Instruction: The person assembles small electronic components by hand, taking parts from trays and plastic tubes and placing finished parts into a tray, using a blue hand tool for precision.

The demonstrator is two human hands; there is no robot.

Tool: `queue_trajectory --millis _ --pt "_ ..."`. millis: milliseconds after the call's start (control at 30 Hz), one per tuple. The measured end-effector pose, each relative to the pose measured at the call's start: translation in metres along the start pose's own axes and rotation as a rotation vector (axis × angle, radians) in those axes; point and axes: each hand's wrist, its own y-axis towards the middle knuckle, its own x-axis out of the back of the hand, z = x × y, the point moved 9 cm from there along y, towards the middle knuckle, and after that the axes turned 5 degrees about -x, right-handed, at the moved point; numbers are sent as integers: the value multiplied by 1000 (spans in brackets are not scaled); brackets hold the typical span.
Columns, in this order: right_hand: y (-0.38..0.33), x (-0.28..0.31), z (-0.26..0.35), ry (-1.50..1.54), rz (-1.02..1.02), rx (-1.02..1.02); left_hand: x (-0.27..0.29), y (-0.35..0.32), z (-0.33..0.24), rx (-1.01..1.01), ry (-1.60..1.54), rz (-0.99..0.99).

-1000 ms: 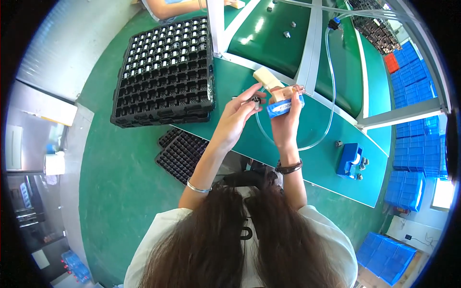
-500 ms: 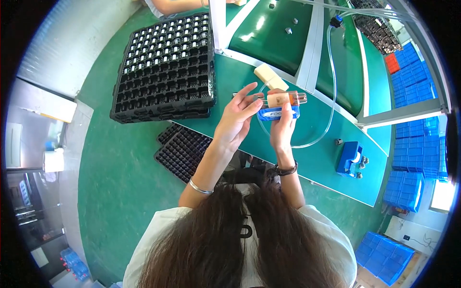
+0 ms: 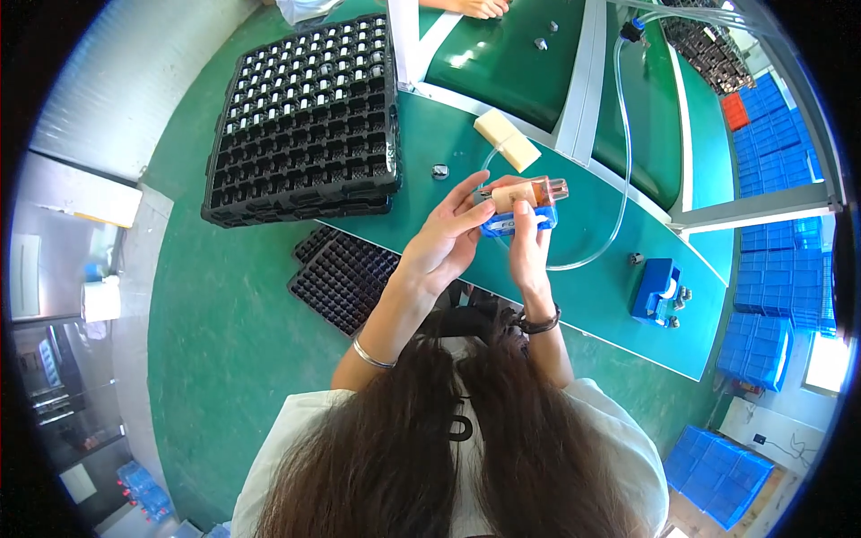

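My right hand [image 3: 529, 247] grips a clear cylinder-shaped fitting [image 3: 512, 197] with a tan-wrapped middle, its thumb lying along the wrap. Against the fitting's near side is a blue block [image 3: 504, 224], in the same grip. My left hand [image 3: 446, 233] is closed around the left end of the fitting, thumb and fingers curled toward it; any small part between the fingertips is hidden. A small metal part [image 3: 439, 171] lies on the green table [image 3: 417, 134] left of my hands. Just beyond them rests a cream block [image 3: 508, 141].
Stacked black trays [image 3: 305, 170] with small white-and-metal parts stand at left; more black trays [image 3: 345, 282] lie lower down. A clear hose [image 3: 625, 152] loops across the table. At right sit a blue holder [image 3: 656, 289] and metal pieces. Another person's hand [image 3: 484, 8] is at the top.
My left hand has shifted slightly right and its fingers have closed in on the fitting's end. The small metal part shows more fully. Another person's hand has come further into view.
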Motion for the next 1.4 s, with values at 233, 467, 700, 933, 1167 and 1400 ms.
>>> queue_trajectory --millis 233,467,700,933,1167,1400 --pt "29 31 -21 -88 -56 -45 30 5 6 -59 39 -180" --pt "109 92 -52 -846 -135 128 57 -3 17 42 -83 -185" --pt "130 81 -68 -886 -157 243 64 -17 9 15 -179 -168" --pt "135 82 -68 -875 -211 234 67 -31 -2 -1 -218 -199" --pt "114 84 -56 -989 -205 174 87 -52 -17 -33 -265 -264" --pt "123 77 -55 -958 -251 199 97 -66 -28 -74 -262 -298"
